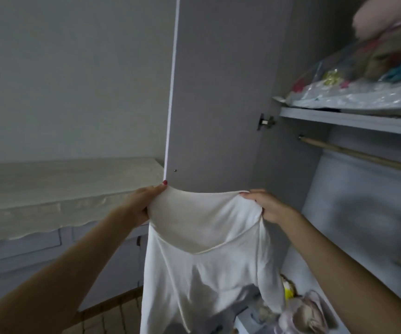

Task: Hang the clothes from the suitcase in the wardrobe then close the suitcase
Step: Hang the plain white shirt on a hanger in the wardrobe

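Two hands, one white top, no hanger in sight

Both hands hold a white, soft knit top [209, 256] up in front of the open grey wardrobe door [218, 92]. Left hand [139, 206] pinches one side of the wide neckline, thumb on top, fingers curled under the fabric. Right hand [271, 208] pinches the other side the same way. Neckline is stretched taut between the two; the body of the garment hangs straight down, loose, lower hem out of view.

Step in hand, as judged: the top is being held spread by its neck opening, ready for hanging. It is outside the wardrobe, level with the door's inner face, well left of the rail.

Pale wooden hanging rail [363, 154] runs under the grey upper shelf [348, 121], up and to the right of the hands. The visible stretch of rail is bare. Shelf carries clear plastic bags of coloured fabric [363, 78]. Crumpled pale clothing [307, 312] lies low in the wardrobe, behind the top.

Suitcase not in view.

Next move likely calls for a hanger: none shows on the rail or in either hand. One hand would have to let go to fetch it, then feed it through the neckline before lifting toward the rail.
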